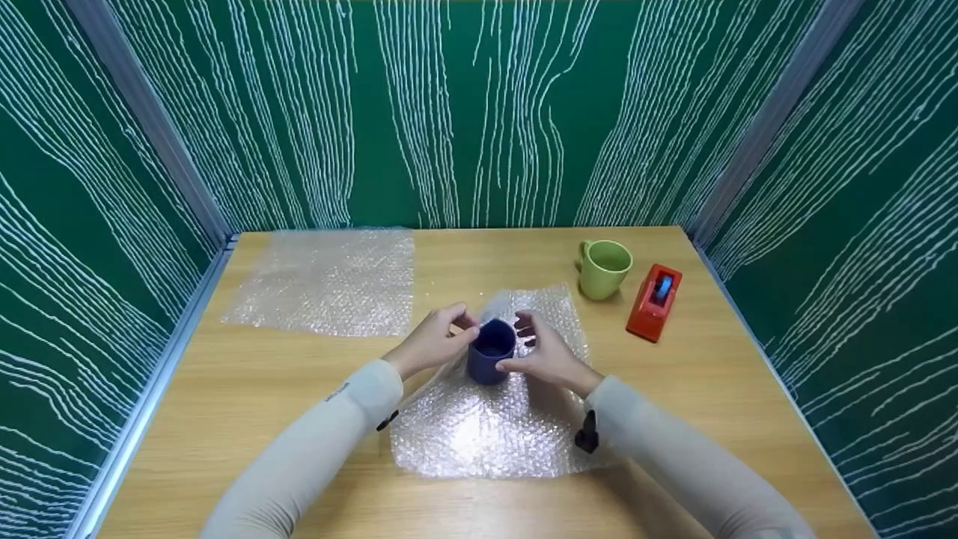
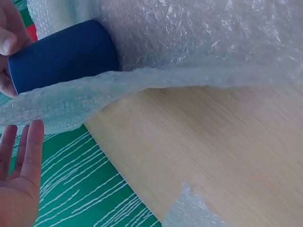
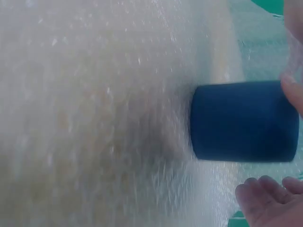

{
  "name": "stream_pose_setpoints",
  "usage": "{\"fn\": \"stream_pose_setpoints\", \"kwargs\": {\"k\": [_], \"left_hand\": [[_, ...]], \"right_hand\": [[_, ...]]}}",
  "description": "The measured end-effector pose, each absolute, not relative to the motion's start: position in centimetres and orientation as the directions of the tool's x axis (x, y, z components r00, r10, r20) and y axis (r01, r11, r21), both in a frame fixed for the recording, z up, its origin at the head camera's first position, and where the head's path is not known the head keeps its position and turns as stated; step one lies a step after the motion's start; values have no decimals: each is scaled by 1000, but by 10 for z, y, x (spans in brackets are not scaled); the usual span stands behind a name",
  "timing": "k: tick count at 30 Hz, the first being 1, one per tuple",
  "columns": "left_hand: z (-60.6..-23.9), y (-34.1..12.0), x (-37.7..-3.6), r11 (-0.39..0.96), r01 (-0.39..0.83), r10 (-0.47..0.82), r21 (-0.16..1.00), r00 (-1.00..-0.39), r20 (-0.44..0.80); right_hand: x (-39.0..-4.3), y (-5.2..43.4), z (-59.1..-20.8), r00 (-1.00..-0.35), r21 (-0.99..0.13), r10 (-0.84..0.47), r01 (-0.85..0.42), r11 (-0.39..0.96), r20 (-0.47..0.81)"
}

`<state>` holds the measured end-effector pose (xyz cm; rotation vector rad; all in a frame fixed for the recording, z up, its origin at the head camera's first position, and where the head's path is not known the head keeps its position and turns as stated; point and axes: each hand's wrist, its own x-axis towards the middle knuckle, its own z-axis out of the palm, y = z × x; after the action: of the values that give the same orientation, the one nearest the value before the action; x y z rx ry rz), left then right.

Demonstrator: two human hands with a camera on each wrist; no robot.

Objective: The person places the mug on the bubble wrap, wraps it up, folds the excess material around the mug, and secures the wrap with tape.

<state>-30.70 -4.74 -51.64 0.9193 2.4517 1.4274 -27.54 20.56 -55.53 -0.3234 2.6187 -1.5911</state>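
A dark blue cup (image 1: 490, 359) stands upright on a sheet of bubble wrap (image 1: 479, 434), its mouth facing up. No handle shows in any view. Thumb and index finger of my left hand (image 1: 434, 340) are at the cup's left rim. In the left wrist view, the left hand's straight fingers (image 2: 33, 146) lie by a raised edge of the bubble wrap (image 2: 94, 90), which stands up beside the cup (image 2: 66, 56). My right hand (image 1: 550, 355) reaches round the cup's right side, thumb touching its front, other fingers bent and apart from the wall.
Behind to the right stand a green mug (image 1: 605, 269) and a red tape dispenser (image 1: 654, 303) with blue tape. A second bubble wrap sheet (image 1: 337, 281) lies flat at the table's back left. Green walls with white streaks (image 1: 464, 112) enclose the wooden table (image 1: 224, 419).
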Motion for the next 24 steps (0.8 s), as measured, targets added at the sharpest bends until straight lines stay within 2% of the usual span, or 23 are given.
{"fn": "stream_pose_setpoints", "kwargs": {"k": [10, 19, 24], "left_hand": [[-516, -47, -304, 378, 459, 621, 804, -770, 148], [-517, -44, -305, 447, 531, 644, 719, -750, 153], [-515, -41, -308, 441, 498, 636, 747, -761, 131]], "right_hand": [[-275, 218, -537, -971, -905, -220, -171, 390, 89], [-277, 210, -534, -986, -861, -100, -165, 481, 133], [-275, 210, -538, -989, -865, -83, -147, 480, 122]]}}
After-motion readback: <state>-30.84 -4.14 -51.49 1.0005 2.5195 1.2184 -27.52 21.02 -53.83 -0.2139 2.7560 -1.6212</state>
